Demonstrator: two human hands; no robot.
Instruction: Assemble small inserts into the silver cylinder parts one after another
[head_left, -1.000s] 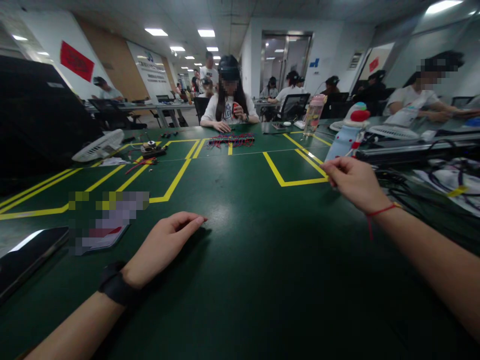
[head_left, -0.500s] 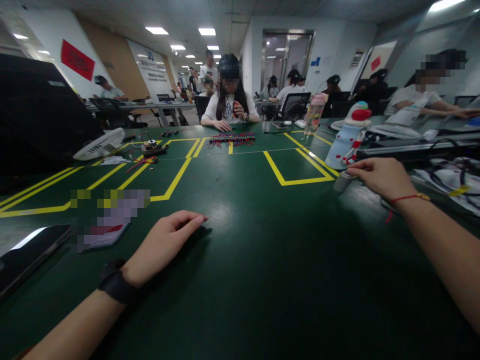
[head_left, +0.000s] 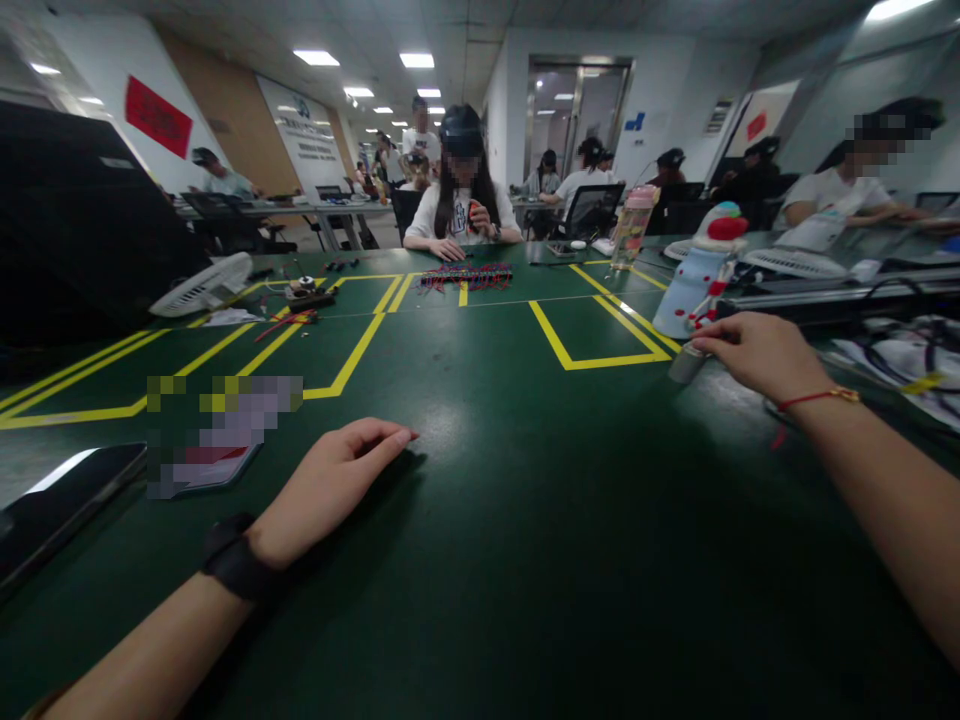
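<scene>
My right hand pinches the top of a small grey cylinder at the right, just in front of a light blue bottle with a red and white top. My left hand rests on the green table left of the middle, its fingers together and pointing right. Whether anything small is between those fingertips cannot be made out. A card in a clear sleeve lies left of this hand, and a dark phone is farther left.
Yellow tape marks the table. Red and blue wired parts lie at the far middle, before a seated person. A white fan stands at the left, a pink-lidded bottle at the back, tangled cables at the right.
</scene>
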